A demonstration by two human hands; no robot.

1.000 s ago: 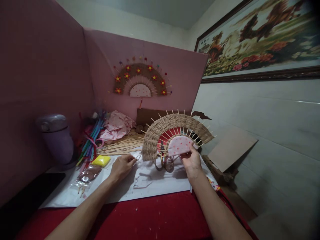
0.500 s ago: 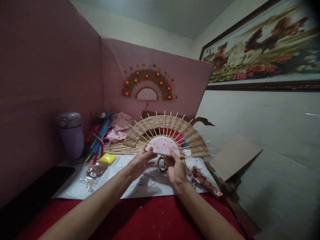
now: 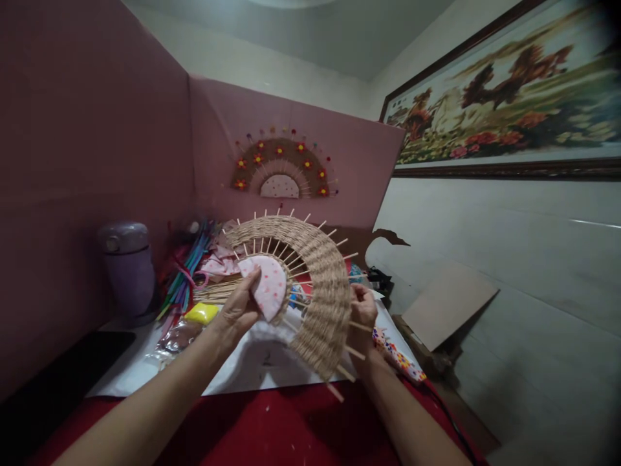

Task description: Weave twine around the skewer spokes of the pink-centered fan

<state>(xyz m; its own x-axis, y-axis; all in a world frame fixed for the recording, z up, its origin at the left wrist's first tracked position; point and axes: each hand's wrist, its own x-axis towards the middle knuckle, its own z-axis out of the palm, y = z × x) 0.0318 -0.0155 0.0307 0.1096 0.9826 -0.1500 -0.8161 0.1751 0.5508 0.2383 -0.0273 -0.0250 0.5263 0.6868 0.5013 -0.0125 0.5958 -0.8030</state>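
Note:
A half-round woven fan [image 3: 327, 278] of brown cord on thin wooden sticks hangs tilted above the table, its right end pointing down. Its centre is a half-disc of pink dotted cloth [image 3: 272, 281]. My left hand [image 3: 239, 307] grips this cloth centre, thumb on the front and the other fingers mostly hidden behind. At the fan's right outer edge is my right hand [image 3: 363, 310], with curled fingers close to the stick ends and partly hidden by the weave. Whether it pinches a stick or something else cannot be made out.
A similar fan with red flowers [image 3: 280, 152] is on the pink board behind. A purple bottle [image 3: 129, 268], pipe cleaners [image 3: 187, 265], a yellow packet [image 3: 202, 313] and loose sticks [image 3: 213, 291] lie left. A flower-patterned glue gun-like object [image 3: 400, 356] and cardboard [image 3: 451, 304] are right.
The fan has turned clockwise, its right end swinging down. My right hand has left the cloth centre and moved right to the outer edge. My left hand has shifted left, still holding the cloth.

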